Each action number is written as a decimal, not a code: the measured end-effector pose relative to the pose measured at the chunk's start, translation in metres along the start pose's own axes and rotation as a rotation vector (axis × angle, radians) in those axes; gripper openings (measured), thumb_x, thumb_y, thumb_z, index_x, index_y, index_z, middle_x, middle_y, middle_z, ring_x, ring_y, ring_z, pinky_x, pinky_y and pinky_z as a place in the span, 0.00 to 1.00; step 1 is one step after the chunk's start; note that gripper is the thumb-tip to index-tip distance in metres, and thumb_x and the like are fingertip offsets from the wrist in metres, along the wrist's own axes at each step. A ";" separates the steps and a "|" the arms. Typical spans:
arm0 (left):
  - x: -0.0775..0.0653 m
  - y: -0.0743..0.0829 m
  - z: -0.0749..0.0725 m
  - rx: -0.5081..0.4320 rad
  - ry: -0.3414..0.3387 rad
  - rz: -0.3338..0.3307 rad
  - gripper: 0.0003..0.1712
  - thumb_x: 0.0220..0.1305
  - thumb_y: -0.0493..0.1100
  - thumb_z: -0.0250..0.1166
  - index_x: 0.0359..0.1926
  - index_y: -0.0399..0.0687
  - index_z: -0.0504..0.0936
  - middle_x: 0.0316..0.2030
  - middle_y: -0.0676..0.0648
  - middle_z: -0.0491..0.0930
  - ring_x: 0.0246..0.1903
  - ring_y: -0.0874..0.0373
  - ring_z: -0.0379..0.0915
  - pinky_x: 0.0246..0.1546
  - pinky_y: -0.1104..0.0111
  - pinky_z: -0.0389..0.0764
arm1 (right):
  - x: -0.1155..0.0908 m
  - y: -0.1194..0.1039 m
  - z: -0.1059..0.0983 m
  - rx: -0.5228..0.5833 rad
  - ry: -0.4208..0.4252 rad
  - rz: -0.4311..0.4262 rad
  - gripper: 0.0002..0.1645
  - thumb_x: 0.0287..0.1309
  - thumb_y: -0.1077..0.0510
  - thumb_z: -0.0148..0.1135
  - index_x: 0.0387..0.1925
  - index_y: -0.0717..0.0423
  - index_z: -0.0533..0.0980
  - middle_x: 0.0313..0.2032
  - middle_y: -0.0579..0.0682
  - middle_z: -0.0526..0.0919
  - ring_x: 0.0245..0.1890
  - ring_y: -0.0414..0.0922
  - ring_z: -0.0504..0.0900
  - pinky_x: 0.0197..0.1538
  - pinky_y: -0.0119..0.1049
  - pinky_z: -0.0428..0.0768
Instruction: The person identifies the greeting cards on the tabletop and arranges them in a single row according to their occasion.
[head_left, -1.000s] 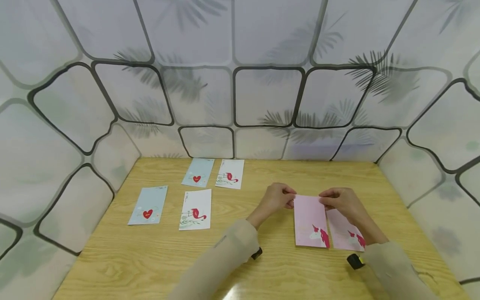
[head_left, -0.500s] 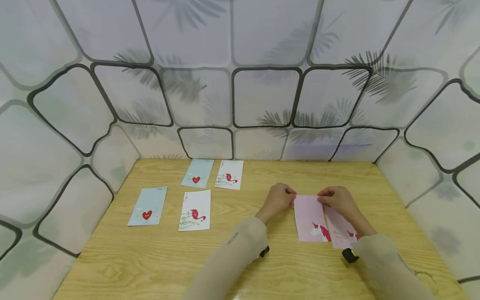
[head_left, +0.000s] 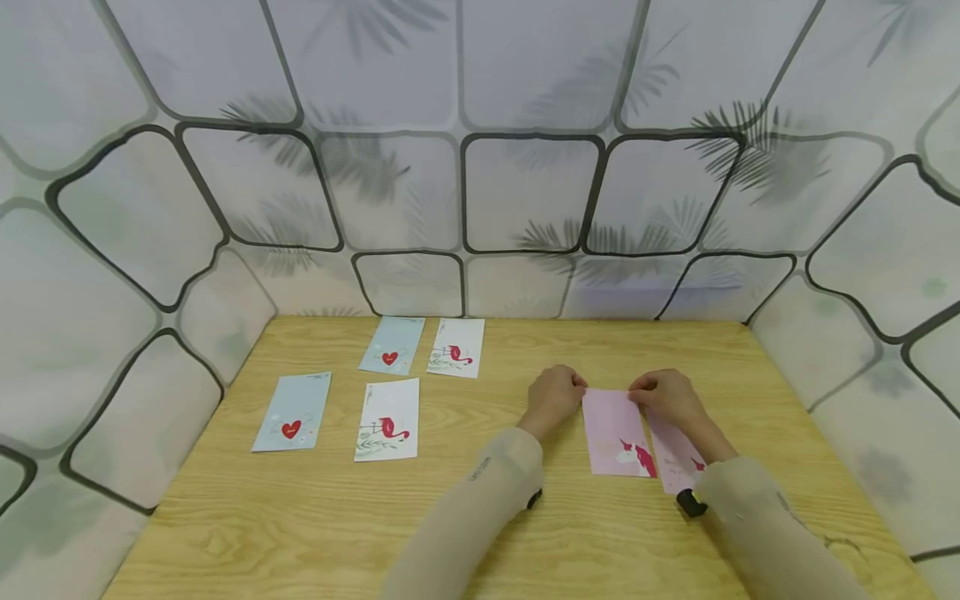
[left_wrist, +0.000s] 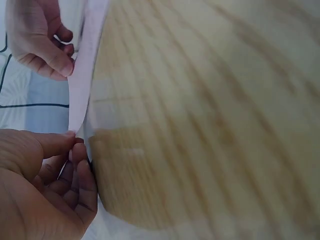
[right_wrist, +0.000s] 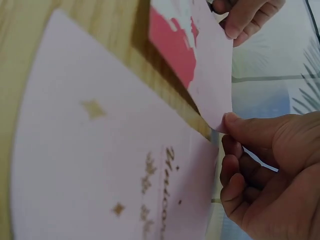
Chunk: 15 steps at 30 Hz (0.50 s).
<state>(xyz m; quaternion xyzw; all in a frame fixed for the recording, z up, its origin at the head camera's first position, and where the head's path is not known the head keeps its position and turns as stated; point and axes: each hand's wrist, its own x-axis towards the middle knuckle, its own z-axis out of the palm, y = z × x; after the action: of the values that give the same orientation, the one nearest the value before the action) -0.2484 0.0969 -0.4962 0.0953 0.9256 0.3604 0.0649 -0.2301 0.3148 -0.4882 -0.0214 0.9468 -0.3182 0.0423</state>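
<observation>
Site: indoors, booth-like, closed in on three sides around a yellow-brown, wood-grained worktop (head_left: 300, 533). Evidence: off-white back wall (head_left: 532, 192) printed with black and grey rounded outlines and grey-green, fern-like leaves; left side wall (head_left: 82, 275) and right side wall (head_left: 885, 258) in matching pattern, flaring toward the viewer. Worktop's far edge runs along the back wall. Home, office or lab: cannot be told.

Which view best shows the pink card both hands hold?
The head view: nearly the whole pink card shows, unicorn included. The right wrist view crops it at the top; the left wrist view shows a narrow strip.
</observation>
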 end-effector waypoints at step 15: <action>-0.002 0.003 0.002 0.109 -0.011 0.030 0.05 0.68 0.40 0.69 0.33 0.51 0.88 0.30 0.55 0.84 0.30 0.61 0.79 0.32 0.68 0.79 | -0.004 -0.003 0.002 -0.092 -0.027 -0.024 0.07 0.64 0.62 0.70 0.36 0.63 0.87 0.33 0.53 0.88 0.33 0.47 0.81 0.39 0.45 0.81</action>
<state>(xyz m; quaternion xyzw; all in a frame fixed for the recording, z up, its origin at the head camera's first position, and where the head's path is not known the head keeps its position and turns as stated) -0.2454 0.0996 -0.4956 0.1147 0.9420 0.3099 0.0592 -0.2261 0.3109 -0.4878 -0.0390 0.9595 -0.2743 0.0501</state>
